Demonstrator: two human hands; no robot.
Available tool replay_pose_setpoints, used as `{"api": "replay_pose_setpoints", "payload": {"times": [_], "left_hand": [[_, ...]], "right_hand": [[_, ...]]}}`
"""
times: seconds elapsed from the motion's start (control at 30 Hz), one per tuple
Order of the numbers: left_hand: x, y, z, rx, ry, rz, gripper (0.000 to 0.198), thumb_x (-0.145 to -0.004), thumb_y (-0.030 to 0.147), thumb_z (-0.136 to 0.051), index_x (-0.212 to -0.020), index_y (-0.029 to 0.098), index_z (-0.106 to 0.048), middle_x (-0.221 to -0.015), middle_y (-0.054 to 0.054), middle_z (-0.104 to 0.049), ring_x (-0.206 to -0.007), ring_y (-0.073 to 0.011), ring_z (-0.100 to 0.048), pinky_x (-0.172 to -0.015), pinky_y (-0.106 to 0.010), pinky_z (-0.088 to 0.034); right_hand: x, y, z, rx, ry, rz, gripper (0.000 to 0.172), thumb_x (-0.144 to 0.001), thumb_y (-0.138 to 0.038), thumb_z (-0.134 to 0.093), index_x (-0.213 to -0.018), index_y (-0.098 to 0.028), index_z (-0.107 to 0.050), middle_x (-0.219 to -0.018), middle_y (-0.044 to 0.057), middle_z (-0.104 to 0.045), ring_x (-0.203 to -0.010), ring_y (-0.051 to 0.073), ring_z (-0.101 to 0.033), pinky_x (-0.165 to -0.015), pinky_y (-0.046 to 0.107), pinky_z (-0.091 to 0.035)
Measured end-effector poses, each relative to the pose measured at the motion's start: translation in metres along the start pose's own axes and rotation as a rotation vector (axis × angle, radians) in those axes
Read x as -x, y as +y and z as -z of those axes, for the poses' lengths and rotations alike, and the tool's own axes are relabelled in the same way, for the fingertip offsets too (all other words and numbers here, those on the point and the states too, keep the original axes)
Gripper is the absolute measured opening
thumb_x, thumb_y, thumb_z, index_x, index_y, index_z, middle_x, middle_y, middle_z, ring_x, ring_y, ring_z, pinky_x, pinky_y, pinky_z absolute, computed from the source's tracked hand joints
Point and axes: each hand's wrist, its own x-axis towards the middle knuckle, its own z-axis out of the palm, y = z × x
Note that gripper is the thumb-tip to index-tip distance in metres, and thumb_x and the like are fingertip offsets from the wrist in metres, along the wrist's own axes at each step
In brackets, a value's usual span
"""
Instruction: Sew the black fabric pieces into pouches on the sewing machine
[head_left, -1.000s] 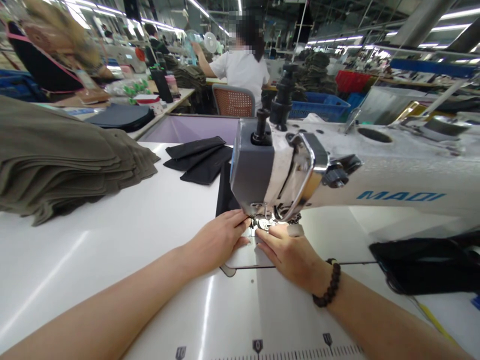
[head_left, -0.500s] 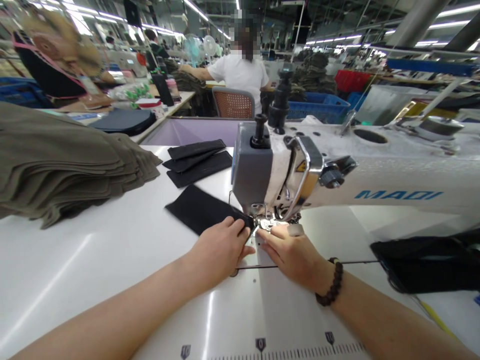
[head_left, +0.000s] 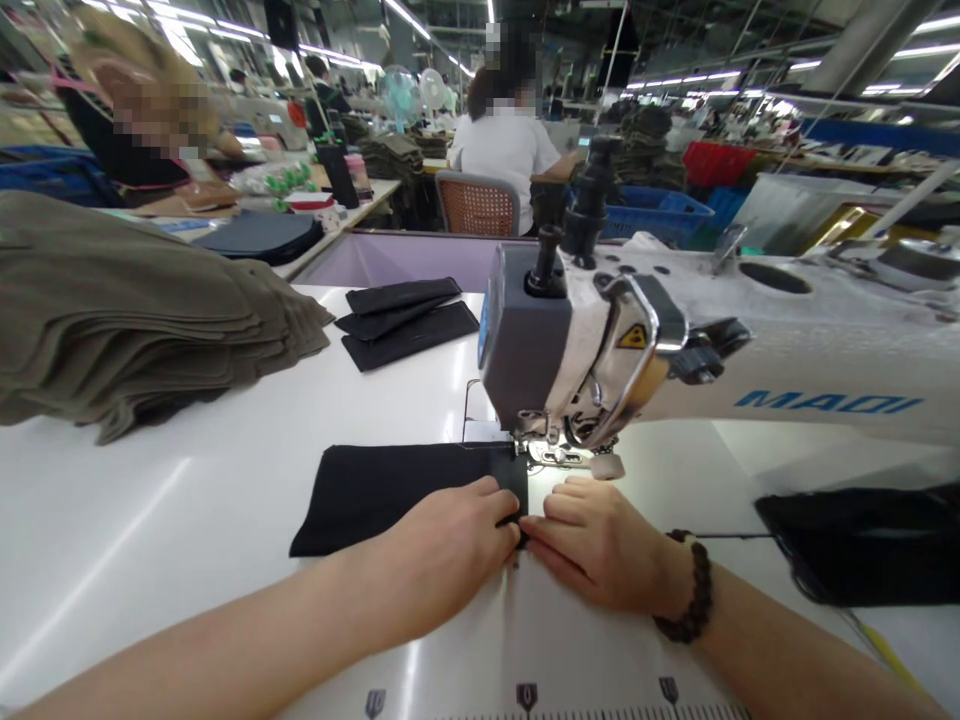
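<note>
A flat black fabric piece (head_left: 390,490) lies on the white sewing table, its long upper edge running up to the presser foot of the sewing machine (head_left: 525,340). My left hand (head_left: 457,545) rests over the right end of the piece, fingers curled and closed on its edge. Just right of it, my right hand (head_left: 604,545), wearing a dark beaded bracelet (head_left: 694,590), has its fingers folded. Its foremost fingertip meets the lower right corner of the fabric, close to the left fingertips. The machine's lamp lights the needle area; the needle tip is hard to make out.
Several black fabric pieces (head_left: 409,320) lie behind the work. A tall pile of olive-brown fabric (head_left: 150,310) stands at the left. Another black item (head_left: 862,545) lies at the right. A person in a white shirt (head_left: 502,150) sits ahead, beyond the table's lilac partition (head_left: 405,260).
The black fabric piece has turned, so its long edge now lies nearly level with the presser foot. Both hands have moved slightly towards me, and the view has shifted a little.
</note>
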Motion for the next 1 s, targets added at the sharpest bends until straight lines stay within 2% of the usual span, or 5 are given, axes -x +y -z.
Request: {"api": "replay_pose_setpoints", "payload": {"times": [0.2,0.4,0.7,0.83,1.0], "left_hand": [[-0.001,0.003,0.005,-0.041,-0.020,-0.040,0.012,-0.082,0.009,-0.048,-0.079,0.013,-0.059,-0.081,-0.007,-0.060,-0.080,-0.0200,-0.054,-0.068,-0.030,-0.046],[0.000,-0.004,-0.015,-0.053,0.133,-0.034,0.014,-0.083,0.008,-0.046,-0.089,0.013,-0.058,-0.095,-0.009,-0.062,-0.093,-0.0192,-0.054,-0.083,-0.030,-0.043],[-0.006,-0.019,-0.017,-0.124,0.146,0.009,0.026,-0.079,0.006,-0.049,-0.104,0.005,-0.056,-0.108,-0.014,-0.058,-0.103,-0.0229,-0.051,-0.090,-0.031,-0.043],[-0.009,-0.025,-0.019,-0.090,0.176,0.032,0.025,-0.079,0.005,-0.049,-0.104,0.007,-0.055,-0.109,-0.013,-0.057,-0.107,-0.0213,-0.050,-0.096,-0.031,-0.039],[-0.013,-0.033,-0.024,-0.029,0.220,0.066,0.029,-0.081,0.004,-0.045,-0.109,0.007,-0.052,-0.114,-0.014,-0.055,-0.118,-0.0212,-0.042,-0.103,-0.032,-0.032]], "right_hand": [[0.001,-0.002,-0.002,0.022,0.019,0.017,0.039,-0.093,-0.025,-0.032,-0.067,-0.016,-0.059,-0.059,0.001,-0.052,-0.054,0.014,-0.042,-0.054,0.030,-0.029],[0.002,0.002,-0.003,0.062,0.004,-0.060,0.034,-0.092,-0.027,-0.036,-0.068,-0.017,-0.059,-0.059,0.001,-0.052,-0.054,0.013,-0.044,-0.053,0.029,-0.029],[-0.002,0.004,-0.006,0.090,-0.028,-0.286,0.016,-0.086,-0.023,-0.047,-0.089,-0.016,-0.062,-0.069,0.003,-0.059,-0.066,0.016,-0.053,-0.061,0.027,-0.036],[-0.001,0.006,-0.010,0.100,-0.064,-0.383,0.022,-0.085,-0.024,-0.049,-0.103,-0.017,-0.060,-0.076,0.006,-0.062,-0.072,0.018,-0.056,-0.063,0.027,-0.039],[-0.003,0.005,-0.009,0.091,-0.092,-0.420,0.022,-0.085,-0.024,-0.049,-0.103,-0.018,-0.060,-0.074,0.006,-0.060,-0.073,0.019,-0.056,-0.066,0.028,-0.039]]}}
